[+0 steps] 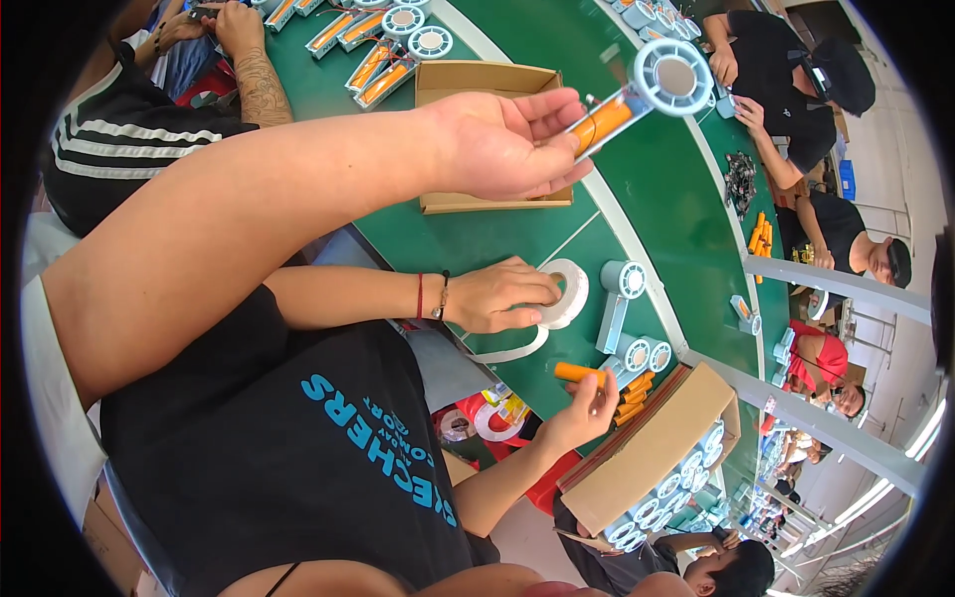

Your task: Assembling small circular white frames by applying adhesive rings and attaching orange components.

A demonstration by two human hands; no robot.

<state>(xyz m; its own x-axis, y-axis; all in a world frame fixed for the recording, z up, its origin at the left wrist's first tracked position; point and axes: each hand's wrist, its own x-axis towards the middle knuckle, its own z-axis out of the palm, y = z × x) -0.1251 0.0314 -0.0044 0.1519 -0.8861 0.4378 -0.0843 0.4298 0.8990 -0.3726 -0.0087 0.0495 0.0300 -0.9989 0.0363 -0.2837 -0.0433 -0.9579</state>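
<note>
My right hand [487, 149] reaches in from the left side of the view on a bare forearm, white cloth at its elbow. Its thumb and fingers close around the handle of a light-blue handheld fan [674, 80] with a round grille. The handle is open on one side, with an orange cylindrical battery [603, 121] and thin wires inside. Beneath this hand lies a shallow cardboard box [487, 76], partly hidden by my wrist. My left hand is out of sight.
A neighbour in a black shirt has one hand on a white tape roll [568, 296] and another gripping an orange battery [577, 372]. More fans [624, 279] stand on the green table [637, 189]. A carton [647, 438] holds several fans. Open fan bodies [383, 75] lie at the top.
</note>
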